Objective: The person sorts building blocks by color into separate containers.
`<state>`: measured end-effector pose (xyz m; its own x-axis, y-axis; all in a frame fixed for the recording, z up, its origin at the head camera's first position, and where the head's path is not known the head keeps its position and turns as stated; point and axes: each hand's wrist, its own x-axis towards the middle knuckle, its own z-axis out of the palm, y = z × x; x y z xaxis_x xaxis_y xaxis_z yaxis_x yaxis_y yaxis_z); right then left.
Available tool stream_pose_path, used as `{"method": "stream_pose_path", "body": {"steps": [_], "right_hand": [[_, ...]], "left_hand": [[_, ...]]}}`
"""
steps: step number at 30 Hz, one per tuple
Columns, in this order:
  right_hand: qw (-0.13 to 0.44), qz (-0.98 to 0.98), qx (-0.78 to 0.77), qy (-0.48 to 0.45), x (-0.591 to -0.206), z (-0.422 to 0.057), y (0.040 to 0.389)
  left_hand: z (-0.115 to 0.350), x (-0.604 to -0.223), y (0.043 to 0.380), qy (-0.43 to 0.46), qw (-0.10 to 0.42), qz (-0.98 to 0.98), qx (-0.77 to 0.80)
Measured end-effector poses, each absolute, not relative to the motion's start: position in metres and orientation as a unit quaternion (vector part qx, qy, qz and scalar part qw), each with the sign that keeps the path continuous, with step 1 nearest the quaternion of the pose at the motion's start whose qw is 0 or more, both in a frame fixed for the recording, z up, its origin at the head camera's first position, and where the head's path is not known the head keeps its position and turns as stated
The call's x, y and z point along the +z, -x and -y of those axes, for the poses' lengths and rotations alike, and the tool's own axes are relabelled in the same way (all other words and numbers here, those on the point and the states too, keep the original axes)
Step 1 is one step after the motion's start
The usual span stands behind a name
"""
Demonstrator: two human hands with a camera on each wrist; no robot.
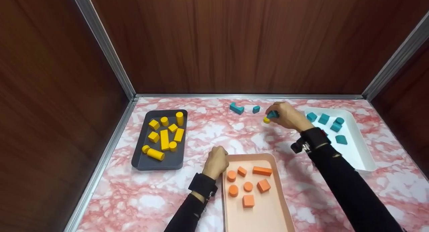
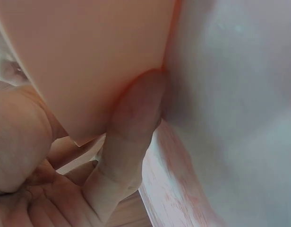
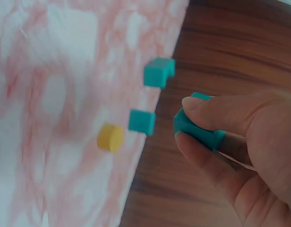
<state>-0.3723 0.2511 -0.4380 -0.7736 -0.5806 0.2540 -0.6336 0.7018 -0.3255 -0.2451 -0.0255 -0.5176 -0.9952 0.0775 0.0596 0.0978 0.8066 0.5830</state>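
My right hand (image 1: pixel 286 114) pinches a teal block (image 3: pixel 197 130) between thumb and finger, above the far part of the table. Just below it on the tabletop stands a small yellow cylinder (image 3: pixel 110 138). Near that are a small teal block (image 3: pixel 141 121) and a notched teal block (image 3: pixel 159 72). With its thumb on the side wall, my left hand (image 1: pixel 216 163) grips the far left corner of a peach tray (image 1: pixel 256 220). Several orange blocks lie in that tray, among them a cube (image 1: pixel 248 201) and a long bar (image 1: pixel 262 171).
On the left sits a dark grey tray (image 1: pixel 172 163) holding several yellow blocks. A white tray (image 1: pixel 357 158) with several teal blocks stands at the right, partly behind my right forearm. Wooden panels (image 1: pixel 228 44) enclose the marbled tabletop (image 1: pixel 201 128) at the back and sides.
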Motion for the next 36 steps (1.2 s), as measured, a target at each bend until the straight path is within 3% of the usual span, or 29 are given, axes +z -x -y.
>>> {"method": "stream_pose_path", "body": {"steps": [8,23,30,36], "right_hand": [[0.068,0.941,0.19,-0.272,-0.428,-0.305,0.351],[0.051,0.97,0.163,-0.171,-0.451,-0.402,0.306],[-0.009,0.981,0.153,-0.121,-0.467,-0.426,0.29],[-0.028,0.983,0.149,-0.103,-0.477,-0.434,0.284]], "left_hand": [[0.025,-0.517,0.245,0.04,0.004,0.95,-0.311],[0.026,-0.515,0.244,0.06,-0.001,0.948,-0.313],[0.026,-0.514,0.243,0.058,-0.004,0.95,-0.305],[0.025,-0.514,0.243,0.056,-0.017,0.948,-0.312]]}}
